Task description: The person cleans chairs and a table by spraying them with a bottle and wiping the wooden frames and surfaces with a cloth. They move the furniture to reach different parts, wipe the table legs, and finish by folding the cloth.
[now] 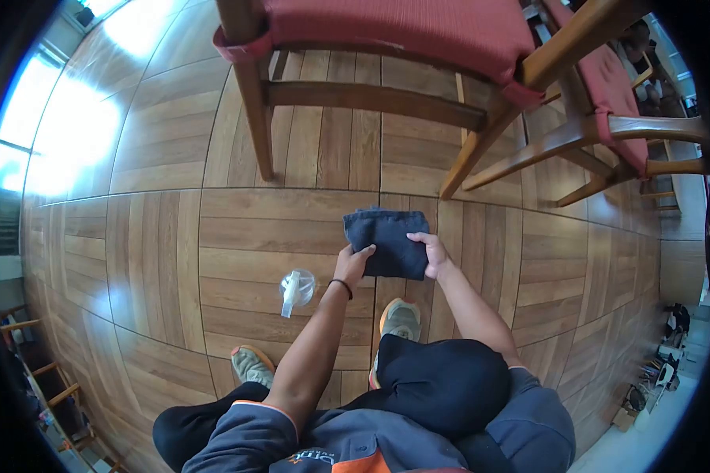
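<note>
A folded dark grey cloth point(390, 244) is held out above the wooden floor, between my two hands. My left hand point(356, 263) grips its lower left edge, thumb on top; a dark band circles that wrist. On the right edge, my right hand point(431, 254) pinches the cloth with the thumb laid over it. The fingers beneath the cloth are hidden. A clear spray bottle with a white nozzle point(293, 290) stands on the floor, left of my left forearm and apart from it.
A wooden chair with a red cushion point(402, 27) stands ahead, its legs on the floor. Another red-cushioned chair point(610, 91) is at the right. My shoes point(252, 366) are near the bottle. Shelves point(51, 378) stand at lower left; several small objects lie at the right edge.
</note>
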`<state>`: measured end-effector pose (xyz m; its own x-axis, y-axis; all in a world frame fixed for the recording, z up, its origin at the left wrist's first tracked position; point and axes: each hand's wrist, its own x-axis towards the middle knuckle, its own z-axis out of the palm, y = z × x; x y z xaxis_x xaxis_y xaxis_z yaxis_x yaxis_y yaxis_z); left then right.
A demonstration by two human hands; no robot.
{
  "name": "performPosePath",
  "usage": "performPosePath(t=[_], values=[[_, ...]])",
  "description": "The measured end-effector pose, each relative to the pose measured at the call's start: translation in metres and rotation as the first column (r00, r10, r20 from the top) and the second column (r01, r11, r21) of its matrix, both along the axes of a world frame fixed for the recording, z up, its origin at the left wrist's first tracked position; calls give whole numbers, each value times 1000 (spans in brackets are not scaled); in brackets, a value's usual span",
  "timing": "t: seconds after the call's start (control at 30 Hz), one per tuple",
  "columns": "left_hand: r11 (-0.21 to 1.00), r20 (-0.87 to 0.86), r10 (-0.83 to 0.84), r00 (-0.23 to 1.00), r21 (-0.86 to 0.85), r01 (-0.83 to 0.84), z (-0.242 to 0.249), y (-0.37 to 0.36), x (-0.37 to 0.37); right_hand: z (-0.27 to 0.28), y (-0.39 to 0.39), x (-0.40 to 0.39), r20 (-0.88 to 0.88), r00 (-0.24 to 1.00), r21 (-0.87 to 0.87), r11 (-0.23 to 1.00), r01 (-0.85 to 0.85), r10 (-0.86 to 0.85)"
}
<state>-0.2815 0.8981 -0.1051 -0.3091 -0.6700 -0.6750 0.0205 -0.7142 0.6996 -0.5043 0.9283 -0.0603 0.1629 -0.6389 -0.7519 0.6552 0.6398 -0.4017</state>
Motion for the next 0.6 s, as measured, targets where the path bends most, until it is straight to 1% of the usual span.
performPosePath(t=[0.03,0.07,0.1,0.13,0.17,0.2,0.27,0.3,0.33,0.37,0.4,0.47,0.5,0.53,0.57,0.6], values=[[997,-154,83,985,20,-81,25,0,-2,21,2,0,-68,997,-68,997,41,-46],[987,-301,162,940,52,-154,52,-3,-3,44,1,1,-127,987,-138,987,78,-96],[987,-368,149,918,-3,-162,75,-9,-5,69,0,0,35,994,-231,967,112,-107],[983,-428,135,894,-54,-174,99,-15,-7,94,1,-1,199,975,-308,939,155,-96],[977,-482,116,868,-101,-187,117,-20,-8,107,2,0,360,930,-369,905,212,-71],[977,-478,74,875,-139,-159,130,-24,-8,102,1,3,293,956,-514,837,190,-38],[970,-464,-13,886,-222,-102,147,-37,-8,92,-6,19,282,949,-544,790,282,-145],[937,-224,-75,972,-350,-8,149,-42,-5,90,-10,28,278,940,-557,764,326,-198],[890,33,-105,994,-444,108,149,-47,-3,103,-17,37,228,951,-593,745,304,-207],[834,290,-104,951,-496,243,149,-49,-1,119,-24,41,179,960,-626,727,281,-218],[780,357,11,934,-587,215,159,-47,0,141,-29,45,132,963,-656,708,262,-235],[630,441,249,862,-750,202,203,-47,2,193,-34,47,238,908,-659,629,412,-346],[485,441,246,863,-827,284,222,-53,9,208,-38,47,292,869,-653,580,487,-400],[333,443,240,864,-873,356,241,-58,22,211,-39,44,155,842,-775,465,428,-516],[178,447,235,863,-893,413,258,-59,37,213,-40,39,29,777,-873,364,326,-629],[78,498,192,846,-867,492,277,-62,54,201,-50,38,-133,681,-926,335,173,-720]])
